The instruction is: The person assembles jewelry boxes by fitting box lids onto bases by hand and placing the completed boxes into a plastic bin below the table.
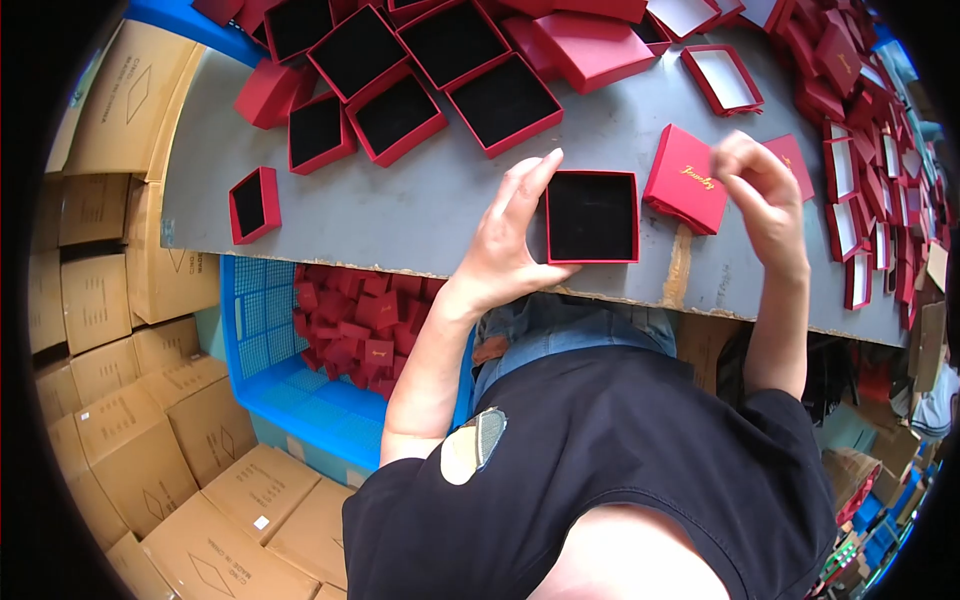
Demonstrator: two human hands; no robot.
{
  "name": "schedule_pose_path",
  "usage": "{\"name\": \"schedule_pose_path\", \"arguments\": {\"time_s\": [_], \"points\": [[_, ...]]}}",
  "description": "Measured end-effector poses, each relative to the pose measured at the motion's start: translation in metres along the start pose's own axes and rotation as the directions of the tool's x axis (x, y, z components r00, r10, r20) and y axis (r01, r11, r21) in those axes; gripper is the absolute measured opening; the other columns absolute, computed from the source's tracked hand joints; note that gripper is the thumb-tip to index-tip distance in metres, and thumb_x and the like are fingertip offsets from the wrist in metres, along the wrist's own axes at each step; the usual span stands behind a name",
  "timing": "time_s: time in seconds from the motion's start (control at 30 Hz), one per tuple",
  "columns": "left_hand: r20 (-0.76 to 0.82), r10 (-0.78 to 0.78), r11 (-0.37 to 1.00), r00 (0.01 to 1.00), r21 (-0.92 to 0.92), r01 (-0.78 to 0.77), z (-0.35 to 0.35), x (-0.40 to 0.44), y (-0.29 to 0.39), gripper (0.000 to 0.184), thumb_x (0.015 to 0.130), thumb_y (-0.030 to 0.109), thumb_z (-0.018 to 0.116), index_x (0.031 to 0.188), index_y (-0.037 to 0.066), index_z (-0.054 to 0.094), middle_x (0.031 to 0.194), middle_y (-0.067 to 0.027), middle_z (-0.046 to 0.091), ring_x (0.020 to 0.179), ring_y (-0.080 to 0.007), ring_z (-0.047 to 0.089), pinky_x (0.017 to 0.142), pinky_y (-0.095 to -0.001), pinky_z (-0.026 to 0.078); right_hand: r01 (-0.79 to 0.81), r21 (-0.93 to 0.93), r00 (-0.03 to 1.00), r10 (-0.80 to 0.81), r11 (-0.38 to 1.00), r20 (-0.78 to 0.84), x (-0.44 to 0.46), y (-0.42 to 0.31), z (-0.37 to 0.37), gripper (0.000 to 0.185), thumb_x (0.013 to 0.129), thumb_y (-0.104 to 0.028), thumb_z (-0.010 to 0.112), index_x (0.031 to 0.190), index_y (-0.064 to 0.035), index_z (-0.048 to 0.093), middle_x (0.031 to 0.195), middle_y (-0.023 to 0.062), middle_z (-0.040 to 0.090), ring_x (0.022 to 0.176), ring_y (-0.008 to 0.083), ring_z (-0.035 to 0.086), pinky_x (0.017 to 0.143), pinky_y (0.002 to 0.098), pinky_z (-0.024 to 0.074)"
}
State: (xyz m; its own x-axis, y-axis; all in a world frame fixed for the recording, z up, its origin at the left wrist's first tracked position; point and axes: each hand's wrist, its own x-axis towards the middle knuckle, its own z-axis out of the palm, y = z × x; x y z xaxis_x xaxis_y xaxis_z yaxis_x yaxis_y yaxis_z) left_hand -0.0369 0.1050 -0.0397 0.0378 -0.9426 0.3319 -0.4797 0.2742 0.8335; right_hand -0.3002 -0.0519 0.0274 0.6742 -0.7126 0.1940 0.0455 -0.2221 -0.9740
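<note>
A square red box base [592, 216] with a black foam insert lies near the table's front edge. My left hand [497, 235] spans its left side, fingers at the far corner and thumb along the near edge. To the right is a red lid [688, 180] with gold "Jewelry" lettering and a small ribbon at its near edge. My right hand [762, 195] is over the lid's right side, fingers curled into a pinch. Whether anything is between those fingertips cannot be made out. Another red lid [792, 165] lies partly behind this hand.
Several open red boxes with black inserts [400, 115] crowd the grey table's [390, 215] far side. A small red box [254, 206] sits at left. Red lids [850, 170] pile up at right. Below are a blue crate [300, 395] of red boxes and stacked cartons [120, 400].
</note>
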Motion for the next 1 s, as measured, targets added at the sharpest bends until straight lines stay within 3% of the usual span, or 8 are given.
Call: {"name": "schedule_pose_path", "arguments": {"time_s": [0.27,0.37,0.47,0.53,0.63,0.73,0.83,1.0], "points": [[-0.002,-0.008,1.000,1.000,0.009,0.008,0.001,0.001,0.003,0.108,0.058,0.014,0.090,0.153,0.007,0.038,0.142,-0.0164,0.048,0.134,-0.0311,0.048,0.112,-0.0419,0.040,-0.542,0.001,0.840,0.542,0.840,-0.005,-0.165,-0.033,-0.092,0.013,0.083,-0.009,0.070,0.079,-0.0042,0.058,0.081,0.0025,0.056,0.076,0.0126,0.052,0.070,0.0269,0.0423],[0.015,-0.023,1.000,1.000,0.015,0.022,0.000,0.000,0.003,0.109,0.058,0.014,0.089,0.153,0.007,0.038,0.143,-0.0168,0.048,0.135,-0.0315,0.048,0.113,-0.0418,0.040,-0.847,-0.452,0.403,0.893,0.281,-0.200,-0.288,0.021,-0.141,0.018,0.076,-0.013,0.076,0.088,-0.0028,0.069,0.091,0.0091,0.071,0.079,0.0204,0.065,0.076,0.0302,0.0509],[0.030,0.000,1.000,1.000,0.027,-0.001,0.002,0.001,0.002,0.109,0.058,0.016,0.089,0.154,0.007,0.037,0.144,-0.0176,0.047,0.136,-0.0329,0.046,0.113,-0.0418,0.039,-0.360,-0.654,0.209,0.626,-0.665,-0.751,-0.369,0.041,-0.141,0.021,0.074,-0.016,0.075,0.089,-0.0027,0.075,0.090,0.0157,0.076,0.082,0.0297,0.072,0.081,0.0348,0.0555],[0.022,0.006,0.998,1.000,0.057,-0.008,-0.002,0.000,0.003,0.108,0.059,0.018,0.088,0.153,0.006,0.037,0.145,-0.0190,0.046,0.137,-0.0356,0.045,0.113,-0.0423,0.038,-0.837,-0.431,0.247,0.472,-0.336,-0.846,-0.425,0.089,-0.185,0.024,0.076,-0.017,0.070,0.095,-0.0035,0.077,0.093,0.0154,0.076,0.087,0.0342,0.072,0.080,0.0379,0.0556],[0.033,0.019,0.999,0.999,0.045,-0.021,-0.003,-0.002,-0.002,0.107,0.060,0.018,0.088,0.153,0.006,0.036,0.145,-0.0198,0.044,0.136,-0.0370,0.045,0.113,-0.0418,0.039,-0.993,-0.010,0.073,0.545,0.117,-0.835,-0.423,0.112,-0.220,0.034,0.084,-0.027,0.069,0.112,-0.0092,0.074,0.111,0.0079,0.074,0.102,0.0254,0.069,0.084,0.0419,0.0534],[0.021,0.005,1.000,1.000,0.014,-0.005,0.000,-0.003,-0.001,0.108,0.060,0.016,0.088,0.153,0.008,0.036,0.144,-0.0194,0.043,0.135,-0.0373,0.045,0.112,-0.0407,0.039,-0.493,0.623,-0.021,0.708,0.607,-0.706,-0.368,0.091,-0.224,0.037,0.093,-0.029,0.066,0.123,-0.0074,0.069,0.109,0.0046,0.073,0.109,0.0201,0.064,0.101,0.0421,0.0455],[0.023,-0.027,1.000,0.999,-0.004,0.027,-0.002,-0.005,0.000,0.107,0.060,0.015,0.088,0.153,0.009,0.036,0.143,-0.0195,0.043,0.134,-0.0376,0.046,0.111,-0.0411,0.040,0.047,0.849,-0.016,0.850,0.527,-0.527,-0.319,0.052,-0.211,0.039,0.098,-0.024,0.061,0.130,-0.0011,0.062,0.133,0.0137,0.063,0.132,0.0221,0.051,0.111,0.0426,0.0378],[0.003,0.035,0.999,0.999,0.023,-0.035,0.000,-0.002,0.001,0.107,0.060,0.016,0.088,0.153,0.005,0.036,0.144,-0.0197,0.045,0.134,-0.0372,0.047,0.112,-0.0415,0.040,-0.070,0.624,0.062,0.628,0.778,-0.776,-0.259,-0.023,-0.137,0.050,0.103,-0.023,0.051,0.148,-0.0025,0.046,0.151,0.0132,0.050,0.142,0.0213,0.042,0.116,0.0413,0.0332]]}}
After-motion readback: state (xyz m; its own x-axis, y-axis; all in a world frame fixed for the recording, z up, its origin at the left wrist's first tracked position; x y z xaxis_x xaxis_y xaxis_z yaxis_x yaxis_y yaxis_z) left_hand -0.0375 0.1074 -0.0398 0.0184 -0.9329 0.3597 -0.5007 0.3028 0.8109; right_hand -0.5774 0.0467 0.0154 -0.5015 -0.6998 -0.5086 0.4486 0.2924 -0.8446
